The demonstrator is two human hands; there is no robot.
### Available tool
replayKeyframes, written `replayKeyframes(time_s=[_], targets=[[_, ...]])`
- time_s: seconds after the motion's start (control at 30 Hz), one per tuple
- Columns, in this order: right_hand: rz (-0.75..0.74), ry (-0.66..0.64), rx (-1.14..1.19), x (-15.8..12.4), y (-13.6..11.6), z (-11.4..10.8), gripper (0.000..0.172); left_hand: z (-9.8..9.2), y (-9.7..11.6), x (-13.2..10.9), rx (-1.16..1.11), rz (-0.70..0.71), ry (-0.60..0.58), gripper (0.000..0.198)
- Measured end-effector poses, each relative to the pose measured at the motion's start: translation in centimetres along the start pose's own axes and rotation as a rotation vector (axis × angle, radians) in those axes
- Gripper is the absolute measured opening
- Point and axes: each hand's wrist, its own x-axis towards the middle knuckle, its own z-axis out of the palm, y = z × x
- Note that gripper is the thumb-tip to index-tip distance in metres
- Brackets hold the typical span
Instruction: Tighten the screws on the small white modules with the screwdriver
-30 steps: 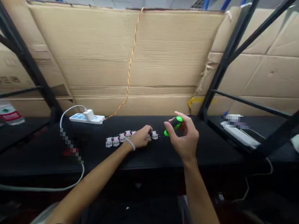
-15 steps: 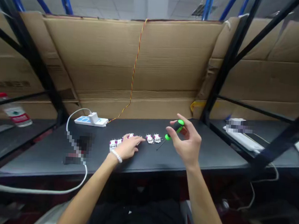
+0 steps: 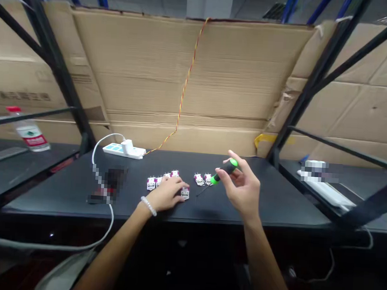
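In my right hand (image 3: 243, 187) is a screwdriver (image 3: 224, 171) with a black and green handle, held between thumb and fingers. Its thin dark shaft slants down to the left, with the tip a little right of my left hand. My left hand (image 3: 167, 193), wearing a pale beaded bracelet, rests low on the dark tabletop, thumb and fingertips gripping a small white and purple part (image 3: 185, 193). Several similar parts stand in a slanted row behind that hand, among them one part (image 3: 151, 183) at the left end. Two more, including this part (image 3: 198, 179), lie near the shaft.
A white power strip (image 3: 135, 153) with a plugged-in charger lies at the back left, its white cable (image 3: 111, 227) looping over the front edge. A bottle (image 3: 33, 136) stands far left. Black rack posts (image 3: 297, 112) flank the dark table (image 3: 275, 202); cardboard (image 3: 145, 72) backs it.
My left hand has come nearer the table's front edge, with a small white and purple part now showing at its fingertips. The screwdriver stays in my right hand. The camera view has shifted slightly.
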Motion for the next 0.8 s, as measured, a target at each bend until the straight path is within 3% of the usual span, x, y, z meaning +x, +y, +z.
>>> replayKeyframes(time_s=[0.13,0.33,0.6,0.8], targets=[[0.063,-0.066,0.03,-0.4,1.3,1.1,0.056,0.4,0.0,0.2,-0.092,0.065,-0.014,0.035],[0.01,-0.089,-0.052,-0.7,2.5,1.8,0.048,0.8,-0.3,0.6,-0.219,0.133,-0.006,0.036],[0.001,-0.102,-0.067,-0.9,2.3,1.9,0.051,1.0,0.2,0.6,-0.228,0.153,-0.022,0.049],[-0.015,-0.1,-0.09,-1.0,2.1,1.9,0.052,0.7,0.3,0.6,-0.219,0.144,-0.058,0.046]])
